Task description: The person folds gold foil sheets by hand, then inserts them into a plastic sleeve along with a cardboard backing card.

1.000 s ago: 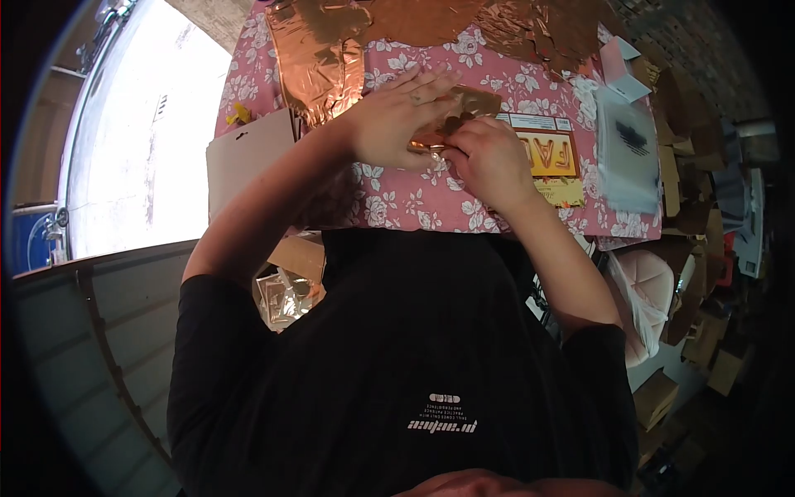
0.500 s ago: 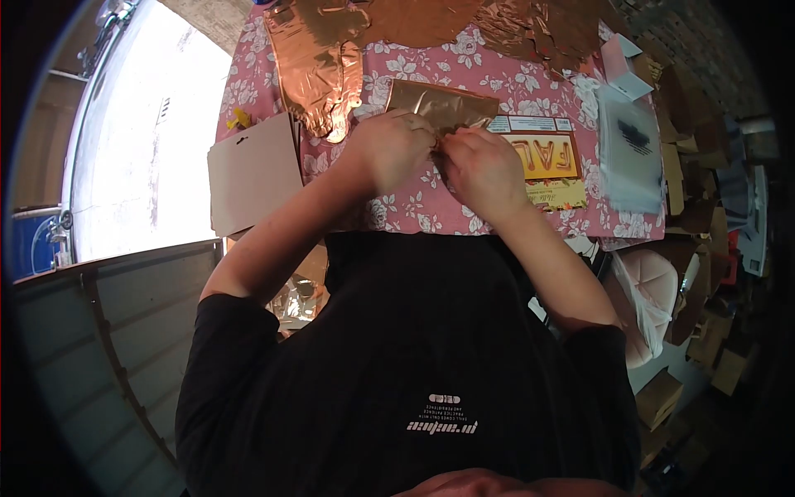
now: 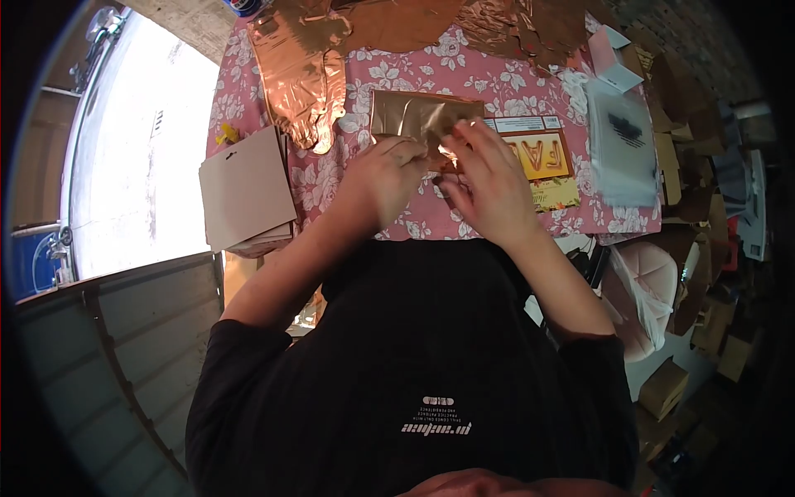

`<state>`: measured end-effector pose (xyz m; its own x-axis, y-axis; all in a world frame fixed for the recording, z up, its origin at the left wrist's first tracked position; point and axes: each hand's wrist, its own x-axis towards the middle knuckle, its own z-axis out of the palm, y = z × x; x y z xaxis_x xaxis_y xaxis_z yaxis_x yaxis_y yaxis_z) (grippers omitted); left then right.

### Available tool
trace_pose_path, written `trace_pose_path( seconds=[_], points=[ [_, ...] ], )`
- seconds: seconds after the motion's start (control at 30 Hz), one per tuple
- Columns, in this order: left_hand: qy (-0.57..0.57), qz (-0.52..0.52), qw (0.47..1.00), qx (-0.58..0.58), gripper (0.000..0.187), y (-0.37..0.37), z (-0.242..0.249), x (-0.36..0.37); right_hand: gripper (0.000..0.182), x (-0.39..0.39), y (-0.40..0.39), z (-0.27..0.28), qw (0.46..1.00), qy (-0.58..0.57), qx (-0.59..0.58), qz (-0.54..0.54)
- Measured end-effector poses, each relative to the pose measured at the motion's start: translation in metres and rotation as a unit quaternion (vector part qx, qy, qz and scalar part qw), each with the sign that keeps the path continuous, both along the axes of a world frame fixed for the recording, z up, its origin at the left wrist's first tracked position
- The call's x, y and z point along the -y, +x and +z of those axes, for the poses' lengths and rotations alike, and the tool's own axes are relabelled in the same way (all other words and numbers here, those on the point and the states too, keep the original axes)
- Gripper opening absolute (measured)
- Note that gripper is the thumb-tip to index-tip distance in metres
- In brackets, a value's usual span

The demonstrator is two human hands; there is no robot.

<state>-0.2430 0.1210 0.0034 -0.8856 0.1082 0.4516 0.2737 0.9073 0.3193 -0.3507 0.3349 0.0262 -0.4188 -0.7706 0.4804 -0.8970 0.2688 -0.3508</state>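
A flat, folded copper-coloured foil balloon lies on the table in front of me. My left hand is closed at its near edge, fingertips pinched on the foil; the exact grip is partly hidden. My right hand is beside the foil's right end, fingers stretched and thumb apart. Its fingertips are over or against the crinkled, shiny corner. Just right of that hand lies a printed balloon package with gold letters reading "FAL", partly covered by the hand.
Larger copper foil balloons spread along the table's far side. A stack of grey-brown cards sits at the left edge. Clear plastic bags and a white folded card are at the right. A padded stool stands below.
My right hand has spread its fingers and moved slightly away from the left, which stays pinched. More of the foil balloon shows. The whole view has shifted a little.
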Motion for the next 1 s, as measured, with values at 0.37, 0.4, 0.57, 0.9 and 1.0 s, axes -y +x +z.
trace_pose_path(
  seconds=[0.37, 0.4, 0.57, 0.9, 1.0],
  points=[
    [-0.060, 0.011, 0.996, 0.067, 0.033, 0.006, 0.000, -0.011, 0.051, -0.053, -0.015, -0.005, 0.993, 0.065, 0.047, -0.081],
    [-0.059, 0.009, 0.996, 0.066, 0.033, 0.007, 0.000, -0.011, 0.047, -0.052, -0.019, -0.003, 0.994, 0.048, 0.052, -0.087],
    [-0.029, 0.022, 0.998, 0.052, 0.028, 0.008, -0.007, -0.011, 0.049, -0.037, -0.048, 0.008, 0.992, 0.027, 0.037, -0.116],
    [-0.022, 0.036, 0.999, 0.031, 0.033, 0.010, -0.003, -0.017, 0.093, 0.050, -0.072, -0.013, 0.967, 0.232, -0.041, 0.099],
    [-0.019, 0.045, 0.998, 0.049, 0.039, 0.014, -0.003, -0.017, 0.091, 0.058, -0.070, 0.003, 0.958, 0.276, -0.019, 0.081]
  ],
)
